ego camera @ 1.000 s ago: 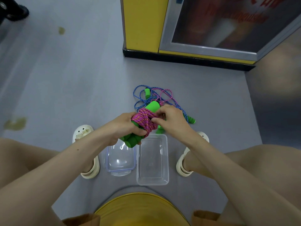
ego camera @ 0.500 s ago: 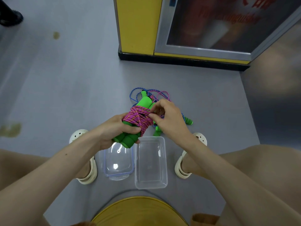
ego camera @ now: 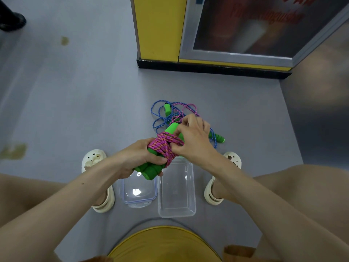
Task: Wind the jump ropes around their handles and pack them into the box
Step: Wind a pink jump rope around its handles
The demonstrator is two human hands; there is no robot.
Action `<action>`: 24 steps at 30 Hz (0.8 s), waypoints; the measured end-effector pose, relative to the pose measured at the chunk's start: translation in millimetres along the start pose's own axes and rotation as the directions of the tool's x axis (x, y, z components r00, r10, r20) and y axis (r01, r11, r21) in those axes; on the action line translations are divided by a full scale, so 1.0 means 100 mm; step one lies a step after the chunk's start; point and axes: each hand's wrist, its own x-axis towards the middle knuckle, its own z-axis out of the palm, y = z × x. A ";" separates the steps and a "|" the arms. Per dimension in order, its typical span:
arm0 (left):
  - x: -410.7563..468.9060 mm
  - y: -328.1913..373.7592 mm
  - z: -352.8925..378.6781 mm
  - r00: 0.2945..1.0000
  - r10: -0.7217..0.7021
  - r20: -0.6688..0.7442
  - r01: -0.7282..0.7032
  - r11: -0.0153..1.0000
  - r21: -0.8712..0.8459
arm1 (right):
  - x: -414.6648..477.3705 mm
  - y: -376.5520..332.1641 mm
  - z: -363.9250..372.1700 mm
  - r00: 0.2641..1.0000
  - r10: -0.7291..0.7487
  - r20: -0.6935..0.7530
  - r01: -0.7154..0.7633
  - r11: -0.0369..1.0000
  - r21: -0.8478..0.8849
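A pink jump rope [ego camera: 164, 146] is wound around its two green foam handles [ego camera: 150, 170], held together above the floor. My left hand [ego camera: 140, 156] grips the lower part of the handles. My right hand [ego camera: 192, 138] pinches the rope at the upper end of the bundle. A loose stretch of pink cord trails from it to the floor. Beyond my hands a blue jump rope [ego camera: 160, 114] with green handles lies tangled on the floor. The clear plastic box [ego camera: 177, 210] stands open between my feet, under the bundle.
The box's clear lid [ego camera: 138, 197] with a blue rim lies just left of the box. My feet in white clogs flank both. A yellow cabinet with a glass door [ego camera: 217, 29] stands ahead. A yellow stool edge [ego camera: 164, 241] is below me.
My right hand has carried the rope upward toward the far end of the handles, adding to the wrap. The left hand keeps its grip on the handles.
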 end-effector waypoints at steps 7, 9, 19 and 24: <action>0.04 0.03 0.03 1.000 0.002 0.016 -0.001 1.000 -0.017 | 0.01 -0.04 0.04 0.997 0.001 -0.072 -0.004 0.999 -0.049; 0.06 0.02 0.00 1.000 0.007 -0.002 -0.007 1.000 -0.021 | 0.02 -0.03 0.05 0.996 0.003 -0.091 -0.005 1.000 -0.021; 0.05 0.01 -0.23 0.999 -0.009 0.047 0.004 0.994 0.107 | 0.04 0.09 -0.22 0.969 -0.052 0.241 -0.021 0.956 0.291; -0.02 -0.01 -0.28 0.977 -0.095 0.192 0.058 0.980 0.189 | -0.15 0.16 -0.06 0.962 -0.238 0.131 0.229 0.970 0.077</action>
